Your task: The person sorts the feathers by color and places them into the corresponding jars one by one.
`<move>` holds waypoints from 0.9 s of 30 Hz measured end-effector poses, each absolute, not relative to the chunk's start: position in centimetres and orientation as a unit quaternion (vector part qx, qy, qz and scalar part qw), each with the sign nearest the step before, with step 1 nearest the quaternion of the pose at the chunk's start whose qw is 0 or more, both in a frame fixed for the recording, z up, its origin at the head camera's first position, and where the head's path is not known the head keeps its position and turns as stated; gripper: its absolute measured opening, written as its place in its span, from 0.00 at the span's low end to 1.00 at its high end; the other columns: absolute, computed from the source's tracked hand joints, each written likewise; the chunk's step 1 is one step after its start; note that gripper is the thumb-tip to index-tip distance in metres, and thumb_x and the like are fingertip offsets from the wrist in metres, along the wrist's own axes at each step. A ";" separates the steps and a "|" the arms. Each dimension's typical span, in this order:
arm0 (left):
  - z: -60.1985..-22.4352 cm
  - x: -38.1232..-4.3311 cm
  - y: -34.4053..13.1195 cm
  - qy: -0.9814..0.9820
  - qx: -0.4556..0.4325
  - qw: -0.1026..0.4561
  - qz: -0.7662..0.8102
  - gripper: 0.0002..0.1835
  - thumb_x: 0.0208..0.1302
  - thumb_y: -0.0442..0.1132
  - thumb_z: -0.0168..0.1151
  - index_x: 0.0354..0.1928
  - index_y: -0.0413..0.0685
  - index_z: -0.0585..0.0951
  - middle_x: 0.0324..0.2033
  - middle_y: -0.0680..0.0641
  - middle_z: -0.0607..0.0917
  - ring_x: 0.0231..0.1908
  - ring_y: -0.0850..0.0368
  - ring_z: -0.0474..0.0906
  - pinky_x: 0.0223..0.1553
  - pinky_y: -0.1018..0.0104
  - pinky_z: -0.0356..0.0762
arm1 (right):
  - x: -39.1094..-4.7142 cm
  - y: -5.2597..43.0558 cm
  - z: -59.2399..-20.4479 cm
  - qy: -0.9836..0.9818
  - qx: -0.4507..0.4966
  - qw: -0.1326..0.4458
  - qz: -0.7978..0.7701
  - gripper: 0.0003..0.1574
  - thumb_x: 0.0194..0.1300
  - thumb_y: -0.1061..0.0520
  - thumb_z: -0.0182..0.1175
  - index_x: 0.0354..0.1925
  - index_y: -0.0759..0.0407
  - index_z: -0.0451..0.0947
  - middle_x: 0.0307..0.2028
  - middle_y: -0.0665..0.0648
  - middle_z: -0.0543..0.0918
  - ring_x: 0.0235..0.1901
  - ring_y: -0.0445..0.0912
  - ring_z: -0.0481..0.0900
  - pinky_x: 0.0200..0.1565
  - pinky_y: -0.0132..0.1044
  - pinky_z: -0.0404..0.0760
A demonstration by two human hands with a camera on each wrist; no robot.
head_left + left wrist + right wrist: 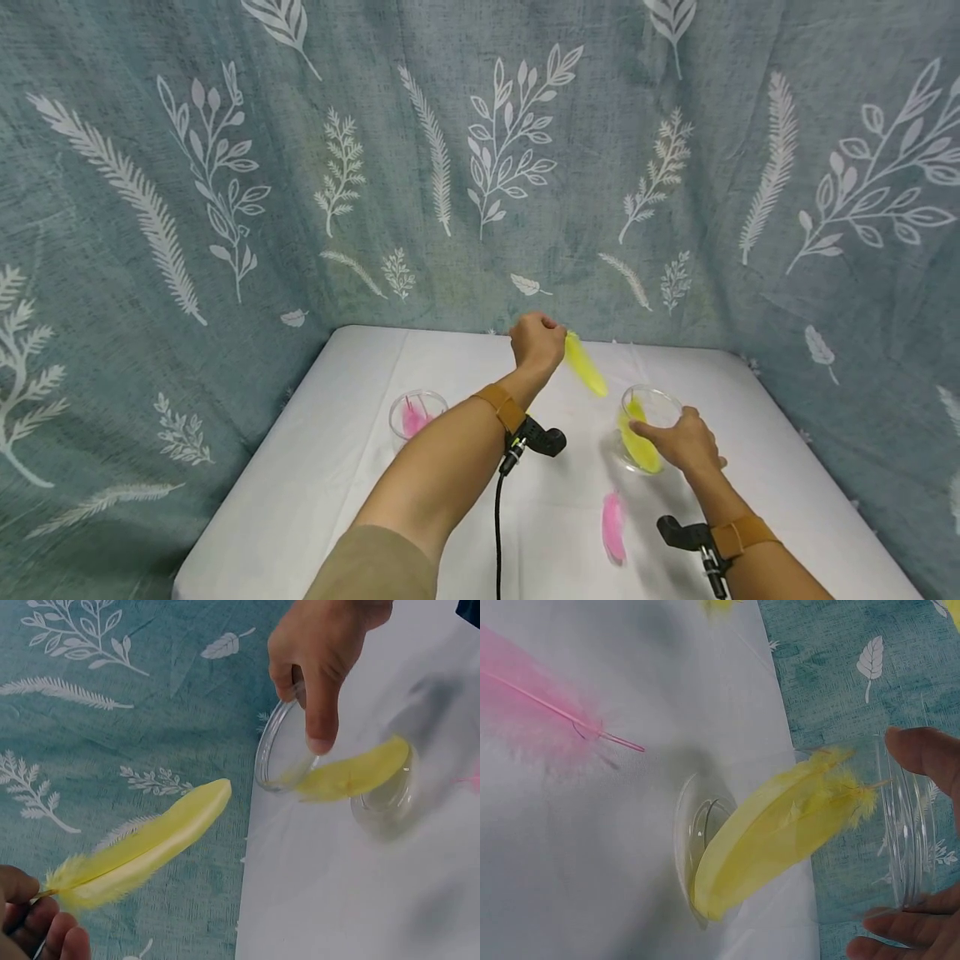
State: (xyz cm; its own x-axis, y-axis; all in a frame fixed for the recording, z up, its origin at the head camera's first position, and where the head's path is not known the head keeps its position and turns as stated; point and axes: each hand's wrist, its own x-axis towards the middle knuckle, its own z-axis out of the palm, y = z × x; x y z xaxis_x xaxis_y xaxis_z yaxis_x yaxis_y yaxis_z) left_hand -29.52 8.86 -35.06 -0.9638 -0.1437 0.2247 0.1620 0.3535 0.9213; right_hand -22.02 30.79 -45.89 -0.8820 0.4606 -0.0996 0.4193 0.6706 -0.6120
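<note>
Above the far part of the table (465, 358): left hand (538, 340) holding a yellow feather (585, 365) by its quill, vane angled down to the right.
Left fingers: thumb and fingertips pinched on the bare quill end.
Right fingers: right hand (686, 440) clamped across the rim of a clear cup (909, 840), thumb on one side, fingers on the other.
Yellow feather, handling: expect very little weight, a soft vane and a springy shaft; likely to drift in moving air and crease if squeezed. Grip at the bare quill, clear of the down.
Clear cup, handling: probably light and slippery; hold at the rim with low force. Glass or plastic: cannot tell.
Cup contents: yellow feathers (780, 832), quills toward the rim.
Head view only: second cup (417, 392) at left, containing pink feathers (415, 419).
Left wrist view only: the pinch in detail; the head view largely hides these fingertips.
Right wrist view only: two overlapping quill ends in the cup, and the fluffy base of the pink feather (612, 529) lying on the table.
</note>
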 end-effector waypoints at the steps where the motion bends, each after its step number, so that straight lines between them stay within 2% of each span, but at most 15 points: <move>1: -35.0 -29.5 9.1 -0.809 -0.010 0.138 -0.571 0.09 0.62 0.36 0.67 0.23 0.49 0.81 0.21 0.53 0.78 0.24 0.57 0.76 0.26 0.65 0.75 | -22.0 30.8 -45.9 -0.913 -0.241 0.033 0.327 0.73 0.49 0.31 0.69 0.69 0.78 0.46 0.62 0.81 0.57 0.58 0.74 0.58 0.54 0.71 0.53; 7: -35.4 -28.9 10.8 -0.800 -0.041 0.154 -0.578 0.11 0.62 0.37 0.67 0.22 0.51 0.80 0.19 0.55 0.77 0.23 0.57 0.74 0.26 0.64 0.75 | -21.9 30.7 -45.9 -0.914 -0.243 0.037 0.323 0.72 0.49 0.32 0.69 0.68 0.79 0.46 0.62 0.81 0.58 0.59 0.74 0.58 0.54 0.72 0.52; 8: -35.6 -28.8 11.1 -0.800 -0.044 0.155 -0.578 0.11 0.62 0.37 0.67 0.22 0.52 0.79 0.19 0.55 0.77 0.24 0.58 0.73 0.29 0.64 0.75 | -21.9 30.7 -45.9 -0.914 -0.244 0.037 0.322 0.72 0.49 0.32 0.69 0.68 0.79 0.46 0.62 0.81 0.58 0.59 0.74 0.58 0.54 0.72 0.52; 18: -37.6 -28.1 13.8 -0.796 -0.070 0.153 -0.582 0.10 0.63 0.40 0.66 0.24 0.52 0.81 0.19 0.57 0.77 0.19 0.62 0.72 0.22 0.68 0.72 | -22.0 30.8 -45.7 -0.913 -0.243 0.037 0.325 0.72 0.50 0.32 0.68 0.68 0.79 0.46 0.62 0.80 0.58 0.59 0.74 0.58 0.54 0.72 0.53; 27: -39.4 -27.5 15.8 -0.798 -0.065 0.136 -0.583 0.11 0.62 0.41 0.68 0.22 0.55 0.80 0.18 0.60 0.76 0.20 0.64 0.71 0.24 0.69 0.72 | -22.0 30.9 -45.9 -0.916 -0.237 0.036 0.322 0.73 0.49 0.30 0.67 0.68 0.78 0.47 0.62 0.80 0.58 0.58 0.74 0.58 0.53 0.72 0.53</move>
